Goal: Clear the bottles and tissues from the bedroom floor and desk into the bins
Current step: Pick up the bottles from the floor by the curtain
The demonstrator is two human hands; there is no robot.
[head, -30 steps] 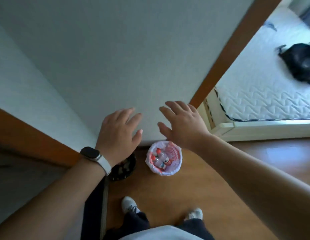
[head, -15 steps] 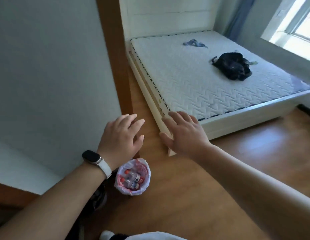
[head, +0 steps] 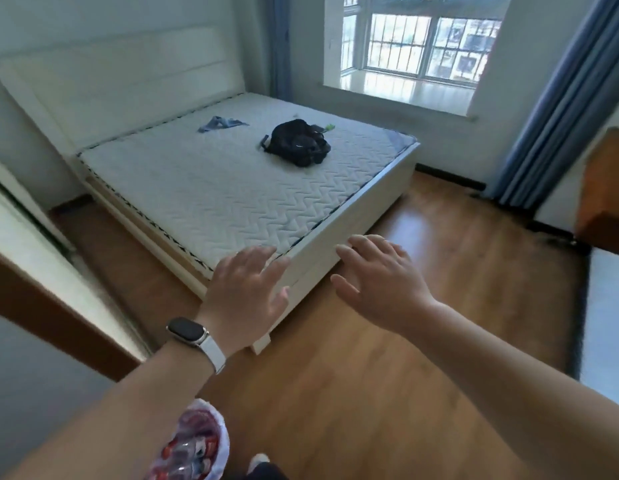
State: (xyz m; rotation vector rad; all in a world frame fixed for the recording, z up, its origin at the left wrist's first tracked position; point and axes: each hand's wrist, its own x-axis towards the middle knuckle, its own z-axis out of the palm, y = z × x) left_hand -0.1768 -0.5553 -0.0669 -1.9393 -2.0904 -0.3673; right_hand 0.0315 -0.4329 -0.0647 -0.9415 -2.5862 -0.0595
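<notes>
A small bin [head: 220, 429] lined with a white bag stands on the wooden floor at the bottom left, partly behind my left forearm. Clear bottles with red labels [head: 193, 448] lie inside it. My left hand [head: 245, 296], with a watch on the wrist, is held out in the air with fingers spread and holds nothing. My right hand [head: 380, 282] is stretched out beside it, fingers straight, also empty. Both hover in front of the bed's near corner.
A white bed [head: 321, 251] with a bare mattress fills the middle; a black bag [head: 299, 143] and a blue cloth [head: 219, 123] lie on it. A window and blue curtain [head: 557, 109] are at the back right, a wooden cabinet [head: 605, 188] at the right edge. Wooden floor [head: 387, 393] stretches ahead.
The view has swung from the wall and bin up and to the right, into the room. The bin has slid to the bottom left edge. Both hands stay spread and empty.
</notes>
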